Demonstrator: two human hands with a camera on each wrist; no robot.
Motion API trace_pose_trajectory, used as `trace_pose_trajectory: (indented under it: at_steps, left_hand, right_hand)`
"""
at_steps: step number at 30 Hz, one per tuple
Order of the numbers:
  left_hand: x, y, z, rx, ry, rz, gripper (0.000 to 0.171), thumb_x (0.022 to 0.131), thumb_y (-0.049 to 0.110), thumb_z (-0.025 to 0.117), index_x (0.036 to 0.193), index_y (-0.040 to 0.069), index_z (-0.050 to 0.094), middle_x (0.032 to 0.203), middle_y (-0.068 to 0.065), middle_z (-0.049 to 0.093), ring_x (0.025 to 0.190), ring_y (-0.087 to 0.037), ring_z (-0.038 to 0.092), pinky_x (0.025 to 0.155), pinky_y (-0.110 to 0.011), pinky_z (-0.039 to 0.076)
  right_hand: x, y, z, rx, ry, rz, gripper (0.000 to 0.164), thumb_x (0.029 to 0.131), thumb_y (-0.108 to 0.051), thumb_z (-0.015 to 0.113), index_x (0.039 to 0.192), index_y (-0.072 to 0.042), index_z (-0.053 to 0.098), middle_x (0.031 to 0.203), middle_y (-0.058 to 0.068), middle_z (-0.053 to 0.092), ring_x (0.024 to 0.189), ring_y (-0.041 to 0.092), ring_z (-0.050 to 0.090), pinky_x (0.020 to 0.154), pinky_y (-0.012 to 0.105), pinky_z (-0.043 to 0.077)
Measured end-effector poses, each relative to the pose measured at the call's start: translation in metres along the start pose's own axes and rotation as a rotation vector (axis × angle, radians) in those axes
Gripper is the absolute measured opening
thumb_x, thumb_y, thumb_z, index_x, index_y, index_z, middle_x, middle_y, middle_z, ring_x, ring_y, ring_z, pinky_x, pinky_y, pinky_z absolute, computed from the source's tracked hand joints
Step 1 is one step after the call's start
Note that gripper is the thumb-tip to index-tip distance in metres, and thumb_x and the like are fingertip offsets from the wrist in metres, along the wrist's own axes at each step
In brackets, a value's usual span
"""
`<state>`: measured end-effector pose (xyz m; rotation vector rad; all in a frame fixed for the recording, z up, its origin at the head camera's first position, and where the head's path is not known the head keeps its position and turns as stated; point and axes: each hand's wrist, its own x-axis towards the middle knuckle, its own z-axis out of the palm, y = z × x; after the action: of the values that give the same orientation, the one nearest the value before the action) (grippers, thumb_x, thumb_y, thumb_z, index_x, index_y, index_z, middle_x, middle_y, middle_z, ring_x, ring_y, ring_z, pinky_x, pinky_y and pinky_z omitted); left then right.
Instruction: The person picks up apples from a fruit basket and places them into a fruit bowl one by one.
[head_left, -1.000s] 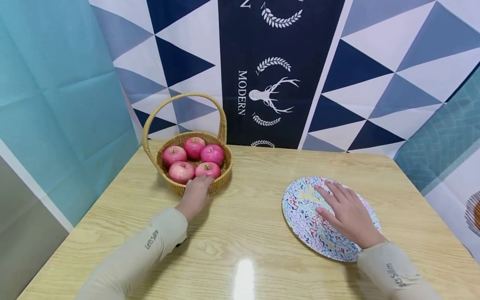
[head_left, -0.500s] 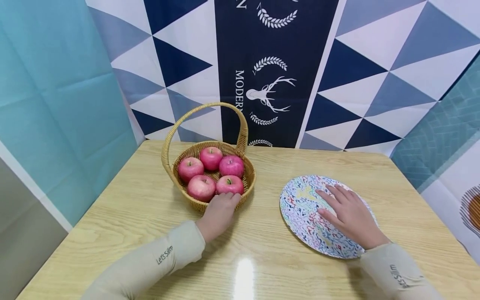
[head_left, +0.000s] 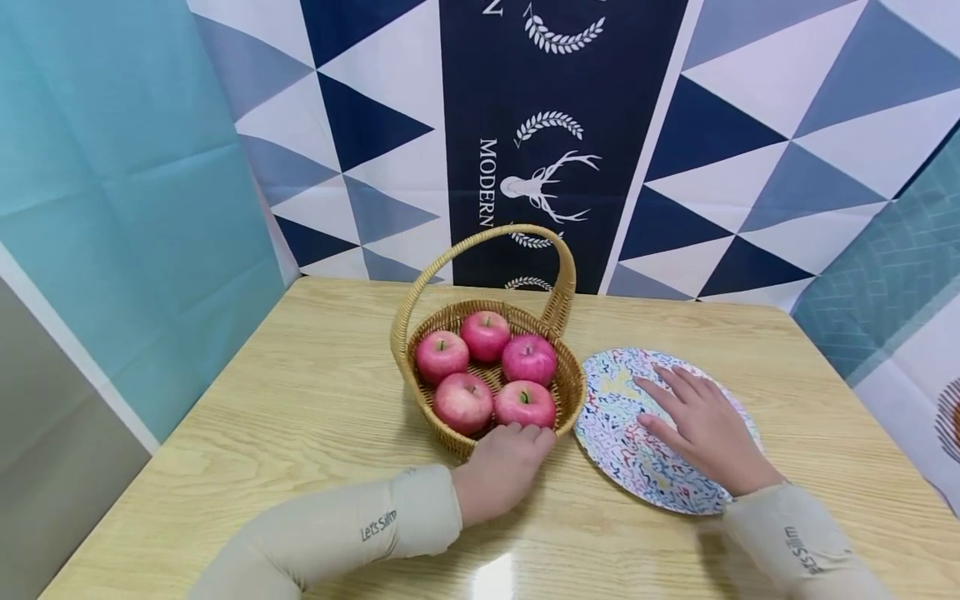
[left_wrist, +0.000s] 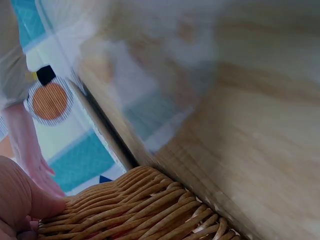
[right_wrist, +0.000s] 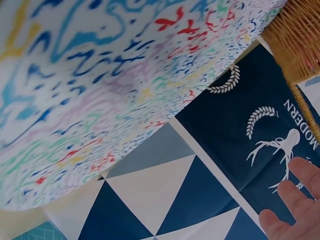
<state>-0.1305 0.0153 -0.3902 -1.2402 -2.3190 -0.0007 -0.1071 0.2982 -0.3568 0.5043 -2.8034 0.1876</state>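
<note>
A wicker basket (head_left: 442,429) with a tall arched handle holds several red-pink apples (head_left: 463,403). My left hand (head_left: 501,468) grips its near rim, fingers curled over the edge beside the front apple. Up close in the left wrist view, the thumb (left_wrist: 44,204) presses against the woven wall (left_wrist: 145,205). To the right lies a round board (head_left: 626,467) speckled with multicoloured squiggles. My right hand (head_left: 705,433) is spread over it with fingers straight. The basket's right side stands right at the board's left edge.
The wooden table (head_left: 315,392) extends to the left and in front of the basket. Behind it hangs a patterned cloth (head_left: 375,125) with triangles and a deer head; a teal cloth (head_left: 127,183) covers the left side.
My left hand has drawn the basket with its apples rightward and nearer across the table, up to the board. My right hand has hardly moved.
</note>
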Motion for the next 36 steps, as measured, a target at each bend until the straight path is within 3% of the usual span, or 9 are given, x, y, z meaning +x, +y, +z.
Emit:
trace_pose_trajectory:
  at_steps: [4, 7, 11, 13, 15, 17, 20, 26, 36]
  left_hand:
    - [0.003, 0.007, -0.002, 0.069, -0.034, 0.006, 0.015, 0.081, 0.014, 0.066, 0.09, 0.014, 0.053, 0.074, 0.005, 0.053, 0.059, -0.011, 0.052, 0.049, -0.021, 0.041]
    - [-0.002, 0.002, -0.007, 0.063, -0.054, 0.008, 0.02, 0.081, 0.019, 0.066, 0.096, 0.013, 0.055, 0.077, 0.004, 0.055, 0.061, -0.012, 0.053, 0.05, -0.023, 0.039]
    - [-0.018, -0.017, -0.014, 0.015, 0.063, 0.044, 0.033, 0.082, 0.025, 0.065, 0.111, 0.01, 0.059, 0.087, 0.0, 0.061, 0.071, -0.015, 0.055, 0.059, -0.026, 0.042]
    - [-0.027, -0.029, -0.016, -0.009, 0.15, 0.06, 0.036, 0.083, 0.026, 0.064, 0.115, 0.007, 0.061, 0.093, -0.002, 0.062, 0.079, -0.018, 0.056, 0.067, -0.028, 0.045]
    - [-0.038, -0.039, -0.018, -0.032, 0.187, 0.065, 0.041, 0.083, 0.027, 0.064, 0.118, 0.006, 0.061, 0.101, -0.005, 0.062, 0.09, -0.02, 0.057, 0.075, -0.031, 0.046]
    - [-0.049, -0.048, -0.021, -0.048, 0.172, 0.054, 0.046, 0.083, 0.03, 0.064, 0.121, 0.005, 0.06, 0.109, -0.009, 0.061, 0.101, -0.024, 0.056, 0.082, -0.036, 0.046]
    - [-0.062, -0.057, -0.028, -0.058, 0.084, 0.036, 0.054, 0.085, 0.035, 0.064, 0.13, 0.005, 0.056, 0.122, -0.013, 0.058, 0.114, -0.031, 0.053, 0.092, -0.043, 0.044]
    - [-0.08, -0.064, -0.035, -0.061, -0.061, 0.025, 0.061, 0.088, 0.039, 0.063, 0.137, 0.006, 0.05, 0.136, -0.016, 0.053, 0.127, -0.032, 0.047, 0.097, -0.047, 0.042]
    - [-0.091, -0.062, -0.033, -0.065, -0.082, 0.002, 0.064, 0.089, 0.043, 0.06, 0.141, 0.008, 0.047, 0.143, -0.018, 0.045, 0.134, -0.032, 0.039, 0.098, -0.049, 0.041]
  right_hand:
    - [-0.002, 0.0, -0.004, 0.004, 0.008, -0.007, 0.056, 0.094, -0.044, 0.054, 0.136, -0.006, 0.051, 0.141, 0.027, 0.042, 0.128, 0.047, 0.035, 0.103, 0.063, 0.025]
    - [-0.004, -0.001, -0.005, 0.006, 0.019, -0.012, 0.057, 0.094, -0.043, 0.054, 0.137, -0.007, 0.05, 0.141, 0.027, 0.042, 0.128, 0.048, 0.036, 0.104, 0.061, 0.025]
    - [-0.005, -0.002, -0.003, 0.023, 0.078, -0.042, 0.058, 0.093, -0.041, 0.057, 0.139, -0.007, 0.047, 0.141, 0.026, 0.041, 0.127, 0.047, 0.037, 0.107, 0.057, 0.025]
    - [-0.005, -0.002, -0.002, 0.027, 0.127, -0.072, 0.059, 0.094, -0.042, 0.055, 0.14, -0.007, 0.045, 0.141, 0.026, 0.04, 0.126, 0.046, 0.037, 0.109, 0.055, 0.023]
    - [-0.003, -0.002, -0.001, 0.034, 0.175, -0.101, 0.06, 0.096, -0.045, 0.05, 0.143, -0.009, 0.042, 0.142, 0.027, 0.038, 0.127, 0.046, 0.036, 0.112, 0.051, 0.02]
    - [-0.002, -0.003, 0.0, 0.039, 0.211, -0.117, 0.062, 0.097, -0.05, 0.044, 0.145, -0.01, 0.039, 0.144, 0.027, 0.036, 0.128, 0.045, 0.035, 0.113, 0.049, 0.018]
    - [0.0, -0.004, 0.0, 0.043, 0.239, -0.126, 0.064, 0.098, -0.053, 0.04, 0.147, -0.011, 0.038, 0.146, 0.027, 0.033, 0.129, 0.045, 0.034, 0.114, 0.048, 0.017]
    - [0.005, -0.007, -0.002, 0.046, 0.237, -0.119, 0.064, 0.098, -0.051, 0.04, 0.145, -0.007, 0.038, 0.148, 0.026, 0.031, 0.131, 0.045, 0.032, 0.115, 0.045, 0.014]
    - [0.015, -0.015, -0.004, 0.054, 0.208, -0.13, 0.064, 0.098, -0.05, 0.042, 0.146, -0.007, 0.037, 0.15, 0.025, 0.028, 0.134, 0.044, 0.029, 0.115, 0.046, 0.012]
